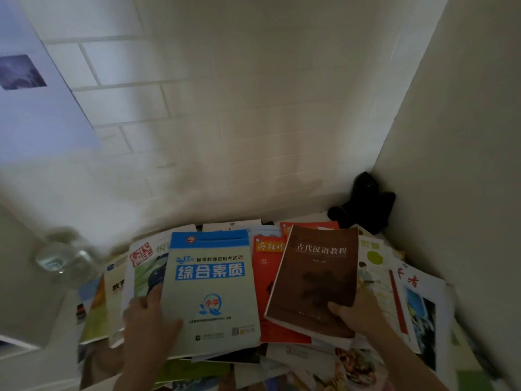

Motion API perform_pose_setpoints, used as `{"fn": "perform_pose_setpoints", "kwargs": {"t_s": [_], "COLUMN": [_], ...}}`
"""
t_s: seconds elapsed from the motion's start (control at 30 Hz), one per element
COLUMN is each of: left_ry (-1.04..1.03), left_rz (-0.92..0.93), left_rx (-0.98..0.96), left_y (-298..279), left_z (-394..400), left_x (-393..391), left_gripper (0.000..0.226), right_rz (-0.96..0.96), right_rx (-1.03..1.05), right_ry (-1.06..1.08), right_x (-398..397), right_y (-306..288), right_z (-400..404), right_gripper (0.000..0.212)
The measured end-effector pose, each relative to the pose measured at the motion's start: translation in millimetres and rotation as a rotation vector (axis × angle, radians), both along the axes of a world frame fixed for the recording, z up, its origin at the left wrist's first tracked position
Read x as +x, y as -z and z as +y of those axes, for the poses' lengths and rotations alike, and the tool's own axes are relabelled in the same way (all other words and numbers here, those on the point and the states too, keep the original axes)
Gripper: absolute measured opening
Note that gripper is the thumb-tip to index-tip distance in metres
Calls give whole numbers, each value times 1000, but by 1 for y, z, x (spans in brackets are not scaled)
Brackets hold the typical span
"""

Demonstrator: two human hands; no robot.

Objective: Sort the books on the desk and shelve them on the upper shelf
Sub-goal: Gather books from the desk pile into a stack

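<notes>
Over the strewn desk, left hand (146, 314) grips a pale blue-topped exam book (211, 286), right hand (358, 311) a brown paperback (318, 277): picking stage; lifting shelfward likely follows.

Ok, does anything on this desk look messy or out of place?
Yes: the books lie fanned and overlapping in a loose heap, none squared up. A black plush toy sits in the far right corner, and a blurred glass jar stands at the left edge.

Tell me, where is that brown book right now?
In the head view the brown book sits right of centre, tilted up, gripped at its lower corner by the right hand, beside the blue-topped book.
</notes>
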State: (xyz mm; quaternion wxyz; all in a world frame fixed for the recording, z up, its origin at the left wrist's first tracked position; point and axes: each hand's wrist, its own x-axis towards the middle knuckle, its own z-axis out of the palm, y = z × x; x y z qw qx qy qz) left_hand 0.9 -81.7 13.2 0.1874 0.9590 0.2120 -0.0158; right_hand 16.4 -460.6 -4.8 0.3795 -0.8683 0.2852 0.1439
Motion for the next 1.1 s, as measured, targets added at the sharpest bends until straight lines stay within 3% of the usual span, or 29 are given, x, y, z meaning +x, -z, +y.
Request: {"fn": "perform_pose_setpoints", "kwargs": {"t_s": [0.07,0.17,0.23,0.3,0.37,0.43,0.53,0.7,0.97,1.1], "left_ry": [169,415,485,453,355,251,114,63,-44,6], "left_rz": [-73,53,184,219,211,223,307,213,-45,31], "left_rx": [149,-272,-472,-539,-482,-481,-819,-1006,-941,-656], "left_y": [-12,-7,7,23,33,35,21,3,-19,-12], "left_z": [-39,-110,-150,-177,-189,-193,-194,-154,-17,12], "left_x": [-4,1,6,7,10,17,29,32,13,15], "left_gripper": [70,58,66,80,83,74,42,29,34,47], "right_rz": [-15,-2,6,20,0,-37,-55,-279,-358,-295], "right_rx": [48,90,124,135,149,174,178,92,309,282], "right_ry": [-3,-11,7,47,114,161,168,25,-253,-297], "right_x": [-7,-16,-23,-28,-31,-32,-35,-32,7,15], "right_y": [-1,5,7,8,9,11,10,3,-17,-9], "right_z": [-7,-16,-19,-22,-23,-21,-8,31,153,176], "right_gripper": [87,81,79,75,77,78,68,74,54,53]}}
